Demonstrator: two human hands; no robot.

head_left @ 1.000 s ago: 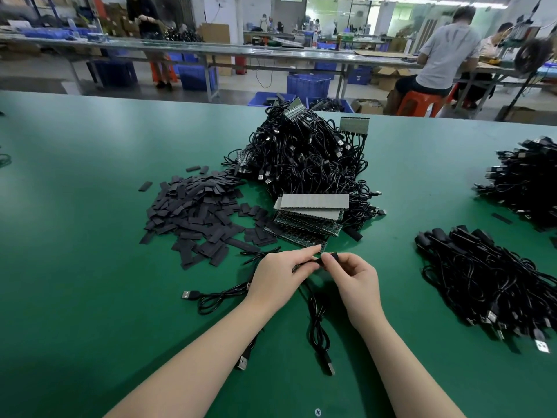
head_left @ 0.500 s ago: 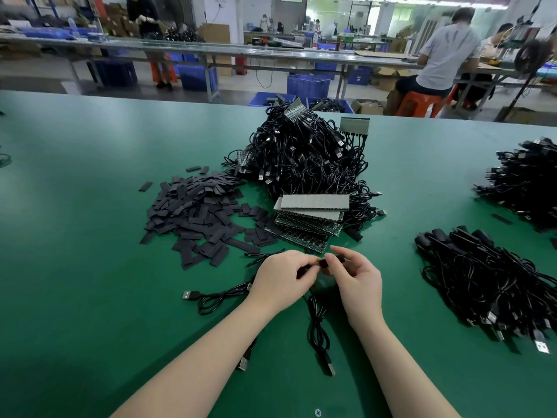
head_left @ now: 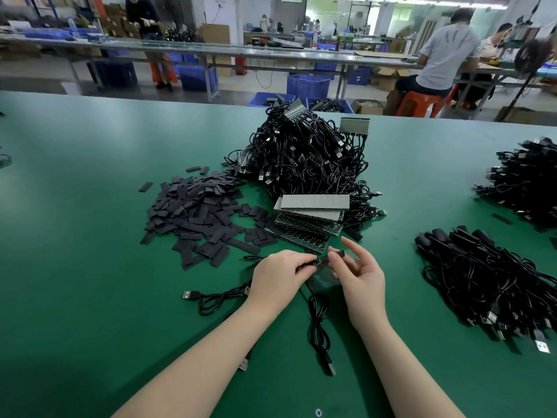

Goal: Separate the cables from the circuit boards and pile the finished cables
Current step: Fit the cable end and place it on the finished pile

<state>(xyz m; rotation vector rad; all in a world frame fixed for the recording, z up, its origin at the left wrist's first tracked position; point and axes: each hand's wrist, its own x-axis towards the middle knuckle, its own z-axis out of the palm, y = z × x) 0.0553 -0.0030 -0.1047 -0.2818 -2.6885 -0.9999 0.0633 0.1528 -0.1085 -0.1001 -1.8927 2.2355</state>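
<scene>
Item: cable [head_left: 316,321], black, in hand at the near middle of the green counter [head_left: 90,267]. Its long axis runs from the fingers back toward the person, USB plug trailing nearest the body.

Left hand [head_left: 278,274]: fingers curled, pinching the cable's far end.

Right hand [head_left: 360,274]: thumb and forefinger pinching a small black sleeve [head_left: 339,254] right at that end, remaining fingers spread. The two hands nearly touch, so the coming move turns on that short gap.

Finished cables [head_left: 488,285]: piled well to the right, nearer the right hand.

Circuit boards [head_left: 307,221]: stacked just beyond the hands, before the tangled heap [head_left: 301,158]. Loose sleeves [head_left: 199,215] lie left.
</scene>
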